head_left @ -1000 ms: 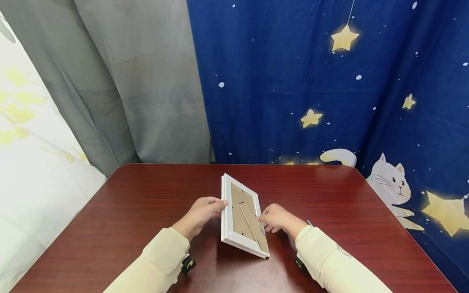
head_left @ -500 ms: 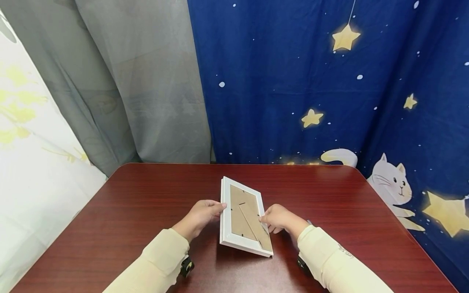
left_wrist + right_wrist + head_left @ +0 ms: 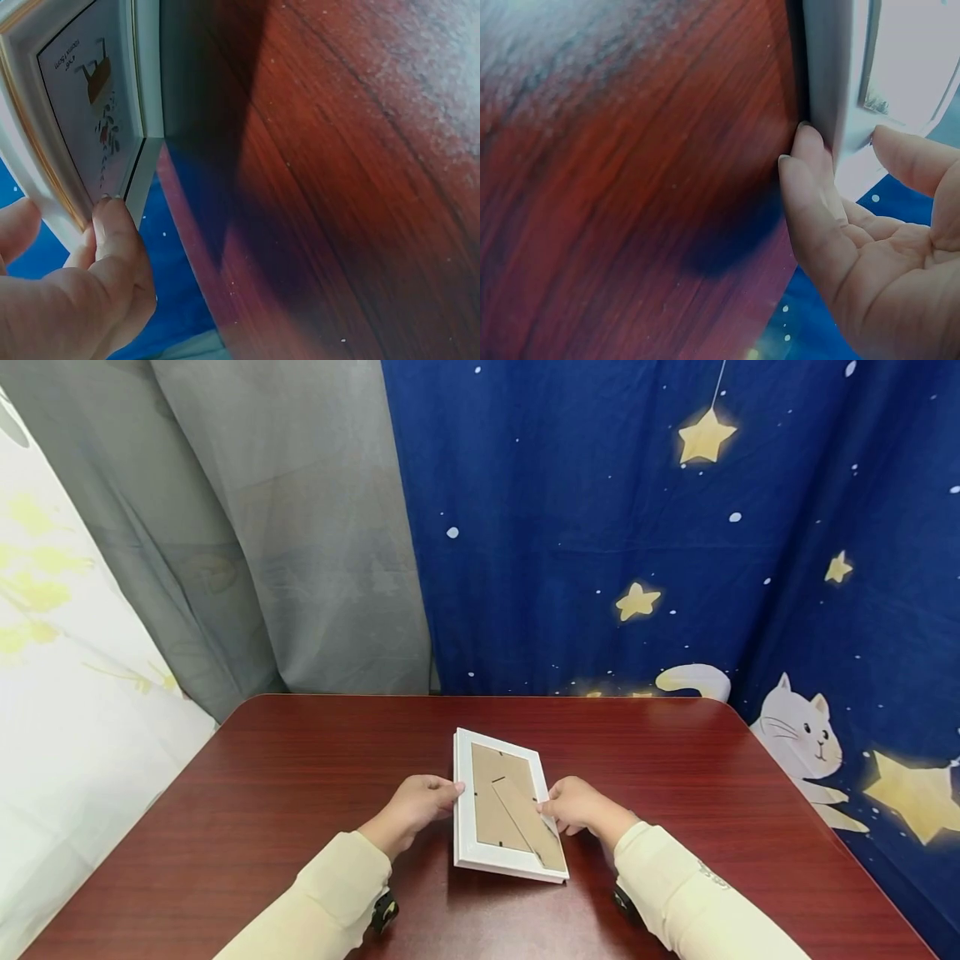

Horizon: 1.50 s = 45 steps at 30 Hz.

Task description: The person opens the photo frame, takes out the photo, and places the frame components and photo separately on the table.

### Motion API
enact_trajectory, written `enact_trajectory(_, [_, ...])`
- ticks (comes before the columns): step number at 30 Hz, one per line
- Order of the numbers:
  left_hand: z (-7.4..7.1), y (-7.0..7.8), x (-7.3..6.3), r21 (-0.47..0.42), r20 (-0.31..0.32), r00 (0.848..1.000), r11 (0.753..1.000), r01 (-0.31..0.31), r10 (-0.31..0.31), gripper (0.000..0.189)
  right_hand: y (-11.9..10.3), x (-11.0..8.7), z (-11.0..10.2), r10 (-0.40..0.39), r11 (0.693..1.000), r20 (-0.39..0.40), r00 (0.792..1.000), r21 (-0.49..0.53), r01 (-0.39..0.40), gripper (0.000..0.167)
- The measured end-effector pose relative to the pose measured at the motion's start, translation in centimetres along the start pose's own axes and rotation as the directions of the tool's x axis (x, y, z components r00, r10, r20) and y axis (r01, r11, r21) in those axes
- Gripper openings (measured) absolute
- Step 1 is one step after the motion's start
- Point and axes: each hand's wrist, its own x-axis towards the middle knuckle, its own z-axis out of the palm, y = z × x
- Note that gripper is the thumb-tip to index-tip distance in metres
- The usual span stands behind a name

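Both hands hold a white picture frame (image 3: 467,827) tilted above the table, its brown backing turned up toward the head camera. A brown easel stand (image 3: 517,810) lies slanted across that backing. On the left edge, my left hand (image 3: 414,810) pinches the frame, thumb on the back side. My right hand (image 3: 583,807) grips the opposite edge, its thumb near the stand's side. From the left wrist, a printed picture (image 3: 97,97) shows inside the frame's front, and fingertips touch the front border. In the right wrist view, fingers (image 3: 810,202) reach under the white edge.
A dark red wooden table (image 3: 337,735) with rounded far corners lies beneath the hands. Behind it hang a grey curtain (image 3: 322,527) and a blue star-patterned curtain (image 3: 555,527). White patterned cloth (image 3: 82,735) hangs at the left.
The frame has turned flatter, so more of its backing faces the head camera. Its right edge and my right hand have shifted slightly right; both hands keep their hold.
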Motion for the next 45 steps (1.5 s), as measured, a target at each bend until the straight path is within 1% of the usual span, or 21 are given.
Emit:
enact_trajectory(6, [0.2, -0.1, -0.1, 0.013, -0.010, 1.000, 1.000, -0.009, 0.009, 0.026, 0.1, 0.0, 0.0, 0.003, 1.000, -0.023, 1.000, -0.011, -0.004, 0.016])
enact_trajectory(11, [0.4, -0.4, 0.1, 0.021, -0.018, 1.000, 1.000, -0.015, 0.016, 0.024, 0.4, 0.0, -0.1, -0.009, 0.999, -0.047, 0.999, -0.037, 0.007, 0.017])
enact_trajectory(16, [0.7, -0.6, 0.2, 0.065, -0.037, 0.999, 0.998, -0.026, 0.029, 0.022, 0.7, -0.1, -0.3, -0.015, 0.998, -0.063, 0.998, -0.064, 0.011, 0.018])
enact_trajectory(20, [1.0, -0.8, 0.3, 0.101, -0.041, 0.999, 0.995, -0.025, 0.030, 0.020, 0.8, -0.1, -0.5, -0.022, 0.995, -0.078, 0.997, -0.100, 0.014, 0.019])
enact_trajectory(23, [1.1, -1.0, 0.3, 0.109, -0.046, 0.999, 0.994, -0.024, 0.029, 0.019, 0.9, -0.2, -0.6, -0.032, 0.989, -0.087, 0.996, -0.144, 0.019, 0.021])
enact_trajectory(31, [1.6, -1.2, 0.5, 0.138, -0.057, 0.997, 0.989, -0.052, 0.060, 0.016, 1.1, -0.1, -0.7, -0.046, 0.977, -0.105, 0.993, -0.212, 0.023, 0.029])
enact_trajectory(40, [2.1, -1.7, 1.0, 0.224, -0.081, 0.992, 0.972, -0.073, 0.093, 0.014, 1.2, 0.2, -0.8, -0.086, 0.955, -0.125, 0.988, -0.293, 0.046, 0.033])
enact_trajectory(45, [2.4, -1.9, 1.1, 0.282, -0.087, 0.990, 0.956, -0.085, 0.114, 0.014, 1.2, 0.3, -0.8, -0.087, 0.950, -0.129, 0.988, -0.309, 0.044, 0.029])
